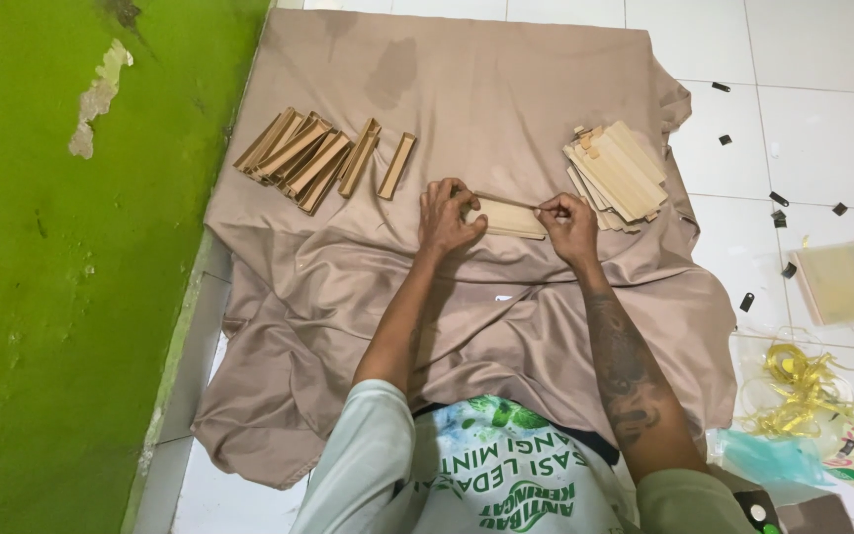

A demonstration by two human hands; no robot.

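Both hands are gripping 1 flat tan card piece (pixel 508 218) on the beige cloth (pixel 467 297): left hand (pixel 447 216) closing on its left end, right hand (pixel 565 223) pinching its right end. Long axis is running left-right between them. Flat stack (pixel 617 176) is sitting just beside the right hand; folded row (pixel 318 158) is lying farther left.

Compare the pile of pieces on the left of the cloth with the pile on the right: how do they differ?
The left pile is folded, tray-like pieces standing on edge in a leaning row; the right pile is flat sheets stacked on one another. The left pile spreads wide and looks darker tan; the right pile is compact and paler. The right pile lies nearer the right hand. Both rest on the beige cloth and look like cardboard.
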